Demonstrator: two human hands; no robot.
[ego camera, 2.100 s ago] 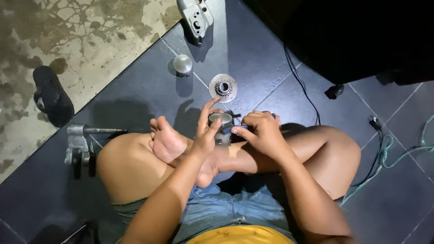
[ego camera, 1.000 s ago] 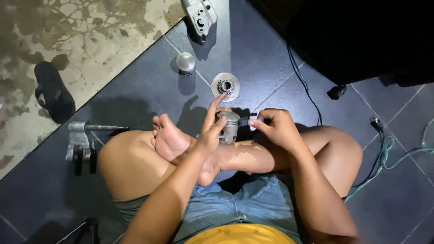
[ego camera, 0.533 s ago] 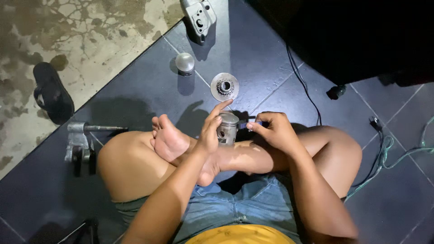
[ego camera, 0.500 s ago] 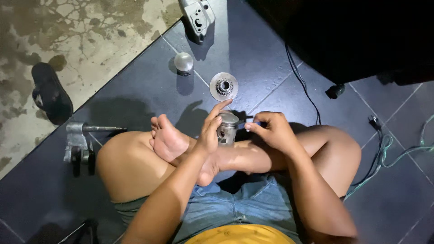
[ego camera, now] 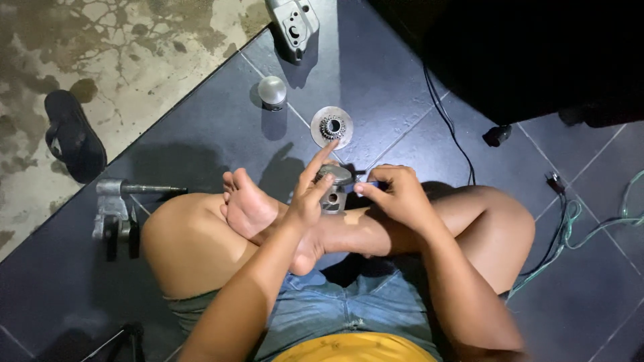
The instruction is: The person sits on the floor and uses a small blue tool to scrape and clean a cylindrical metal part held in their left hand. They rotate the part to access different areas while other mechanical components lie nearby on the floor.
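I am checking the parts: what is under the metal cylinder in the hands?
Under the metal cylinder I see the crossed leg and dark floor tile. The left hand and right hand cover its sides and underside.

The floor is dark blue-grey tile [ego camera: 221, 127] with pale grout lines running diagonally. Left of the tile lies stained, cracked pale concrete [ego camera: 87, 40], where a black sandal [ego camera: 74, 137] rests near the tile's edge. Right of the tile's upper part a large black shape [ego camera: 523, 47] stays in shadow. Below it, black and green cables [ego camera: 570, 228] trail over the tile. Light falls from above.
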